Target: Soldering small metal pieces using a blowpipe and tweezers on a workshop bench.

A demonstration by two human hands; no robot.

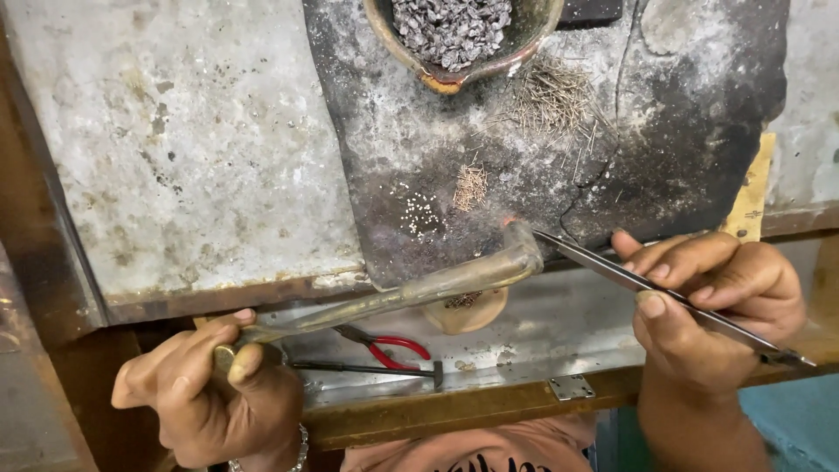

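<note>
My left hand [210, 385] grips the lower end of a long brass blowpipe [419, 288], whose bent tip points at the dark, cracked slab [673, 149]. My right hand [708, 306] pinches long steel tweezers [629, 278]; their point meets the blowpipe tip near the slab's front edge. Tiny pale beads [421, 212] and a small bundle of short wires [470, 186] lie on the slab just above the tips.
A clay bowl [411, 57] of dark granules sits at the top. Loose thin wires [551, 100] are scattered beside it. Red-handled pliers [389, 347], a thin dark rod [367, 368] and a round wooden piece [476, 312] lie on the metal tray below. Grey metal sheet [175, 140] lies on the left.
</note>
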